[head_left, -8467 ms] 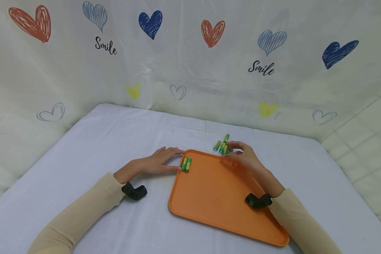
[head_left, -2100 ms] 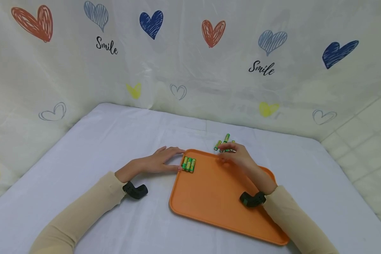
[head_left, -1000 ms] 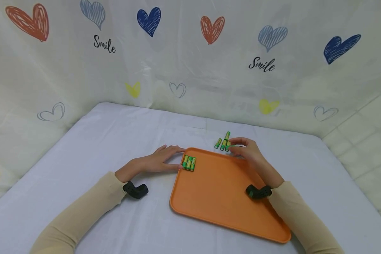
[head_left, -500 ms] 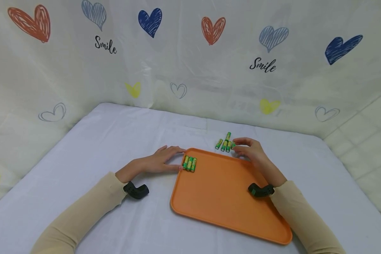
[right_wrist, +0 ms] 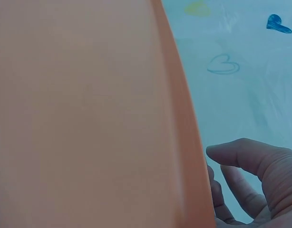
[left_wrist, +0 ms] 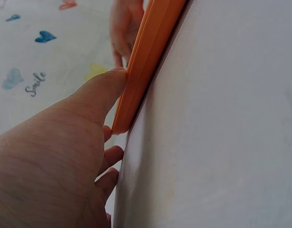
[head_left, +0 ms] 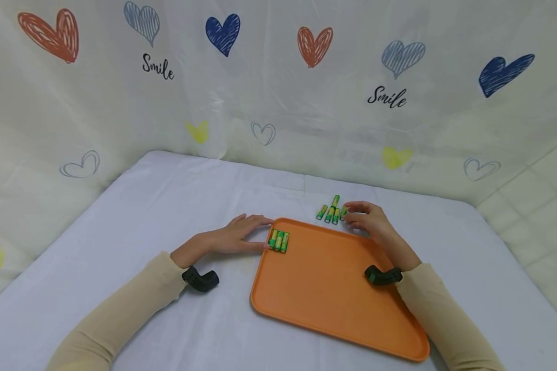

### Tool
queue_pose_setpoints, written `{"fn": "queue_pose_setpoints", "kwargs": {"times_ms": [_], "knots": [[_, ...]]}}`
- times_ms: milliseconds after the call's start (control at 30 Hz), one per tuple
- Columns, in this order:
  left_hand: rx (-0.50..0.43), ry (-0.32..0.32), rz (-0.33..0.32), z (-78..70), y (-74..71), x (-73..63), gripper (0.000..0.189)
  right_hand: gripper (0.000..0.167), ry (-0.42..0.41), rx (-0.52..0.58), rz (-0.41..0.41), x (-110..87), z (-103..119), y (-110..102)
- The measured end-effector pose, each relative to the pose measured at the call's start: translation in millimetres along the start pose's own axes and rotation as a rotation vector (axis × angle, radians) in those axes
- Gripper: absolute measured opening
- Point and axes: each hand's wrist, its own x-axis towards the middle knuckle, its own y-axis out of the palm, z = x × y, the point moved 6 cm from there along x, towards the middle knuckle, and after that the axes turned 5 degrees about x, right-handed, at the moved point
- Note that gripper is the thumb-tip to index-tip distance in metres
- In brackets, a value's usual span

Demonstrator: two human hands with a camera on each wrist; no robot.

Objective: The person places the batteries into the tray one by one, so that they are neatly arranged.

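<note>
An orange tray [head_left: 325,288] lies on the white-covered table. My left hand [head_left: 232,237] spans its far left corner, fingers fairly straight; the thumb touches the rim, as the left wrist view also shows on the tray [left_wrist: 146,66]. Inside that corner, three green-and-yellow batteries [head_left: 278,240] lie side by side. Beyond the far rim is a loose group of several batteries [head_left: 328,214]. My right hand [head_left: 371,219] pinches the rightmost battery [head_left: 343,213] between thumb and index finger. In the right wrist view, the tray's rim [right_wrist: 184,118] hides the fingertips of the right hand [right_wrist: 250,175] and that battery.
A white curtain [head_left: 278,93] printed with hearts stands behind the table. White cloth [head_left: 190,190] covers the tabletop around the tray. Each wrist carries a black device, one on the left [head_left: 200,280] and one on the right [head_left: 382,276].
A third battery has joined the two in the tray's corner since the oldest frame. My right hand has returned to the loose group and shifted slightly right. The left hand stays at the corner.
</note>
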Motion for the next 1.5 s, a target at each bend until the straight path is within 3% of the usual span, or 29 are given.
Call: {"fn": "queue_pose_setpoints", "kwargs": {"times_ms": [667, 967, 1500], "knots": [[0.024, 0.007, -0.005, -0.6, -1.3, 1.1, 0.069, 0.064, 0.021, -0.088, 0.002, 10.4, -2.0, -3.4], [0.013, -0.005, 0.005, 1.2, 0.5, 1.3, 0.070, 0.064, 0.017, -0.126, 0.040, 15.2, -6.0, -2.5], [0.017, 0.005, -0.010, 0.1, 0.1, 0.0, 0.068, 0.065, 0.010, -0.121, 0.011, 11.6, -7.9, -4.7]]}}
